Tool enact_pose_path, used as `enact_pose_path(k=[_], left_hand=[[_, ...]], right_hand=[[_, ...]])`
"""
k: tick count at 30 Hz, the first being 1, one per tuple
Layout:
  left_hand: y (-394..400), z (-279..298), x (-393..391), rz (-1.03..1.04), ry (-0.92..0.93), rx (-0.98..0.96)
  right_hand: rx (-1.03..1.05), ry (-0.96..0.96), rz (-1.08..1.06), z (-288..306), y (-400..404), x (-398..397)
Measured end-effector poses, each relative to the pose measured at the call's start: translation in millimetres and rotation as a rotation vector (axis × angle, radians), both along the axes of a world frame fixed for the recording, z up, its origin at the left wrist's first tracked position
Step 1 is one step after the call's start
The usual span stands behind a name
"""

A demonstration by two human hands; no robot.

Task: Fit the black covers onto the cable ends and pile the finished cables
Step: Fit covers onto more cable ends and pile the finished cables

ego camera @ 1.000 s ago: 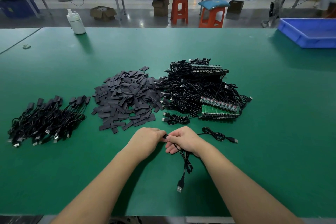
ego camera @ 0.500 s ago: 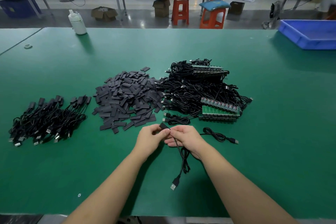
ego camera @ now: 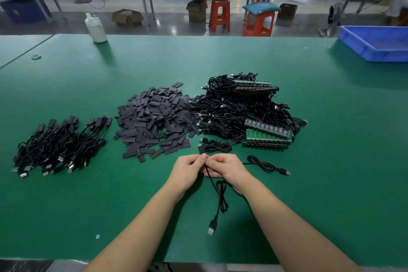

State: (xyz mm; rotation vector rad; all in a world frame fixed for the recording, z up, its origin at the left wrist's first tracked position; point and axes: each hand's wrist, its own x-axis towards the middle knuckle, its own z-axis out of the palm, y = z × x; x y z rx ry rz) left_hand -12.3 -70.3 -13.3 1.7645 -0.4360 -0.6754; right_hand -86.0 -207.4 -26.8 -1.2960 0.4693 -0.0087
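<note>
Head view: both hands, left and right, fingers curled, pinch one cable between them.

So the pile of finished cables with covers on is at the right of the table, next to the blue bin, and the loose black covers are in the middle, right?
Not quite. The head view shows the finished cables at the left of the table, far from the blue bin. The loose black covers are in the middle.

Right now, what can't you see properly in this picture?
All in the head view:
- Cable end between the left hand and right hand: fingers hide how far the black cover is on.
- Blue tray: cut off by the right edge.
- Green boards: parts too small to read.
</note>
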Motion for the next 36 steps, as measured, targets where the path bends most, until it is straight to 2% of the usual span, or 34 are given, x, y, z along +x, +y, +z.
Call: enact_pose_path(k=[4,9,13,15,19,22,25,30,33,36], left_hand=[[2.1,6.9,-2.7,0.059,0.014,-0.036],[21.2,26.7,21.7,0.251,0.210,-0.157],[62.8,41.6,73.2,0.344,0.174,-0.011],[86.3,47.3,101.9,0.367,0.041,0.198],[127.6,64.0,164.8,0.404,-0.382,0.691],[145.6,74.4,208.2,0.482,-0.497,0.938],[152.8,69.5,239.7,0.539,-0.457,1.005],[158.2,33.6,250.1,0.372,-0.359,1.033],[159.7,22.7,243.7,0.404,-0.637,0.988],[147.3,25.2,223.5,0.536,-0.932,0.754]], right_hand=[[-0.036,0.022,-0.021,-0.3,0.9,1.2],[-0.073,0.034,-0.042,-1.8,2.5,1.3],[-0.083,0.043,-0.054,-0.9,2.6,-0.4],[-0.109,0.050,-0.046,-0.8,3.0,-1.4],[-0.159,0.053,-0.045,-2.8,5.5,-0.9],[-0.188,0.058,-0.050,-3.7,6.7,0.3],[-0.272,0.071,-0.030,-6.0,10.5,2.5],[-0.332,0.088,-0.002,-7.7,10.8,3.3],[-0.353,0.101,0.002,-7.7,10.6,3.4],[-0.402,0.122,0.019,-7.6,12.1,4.2]])
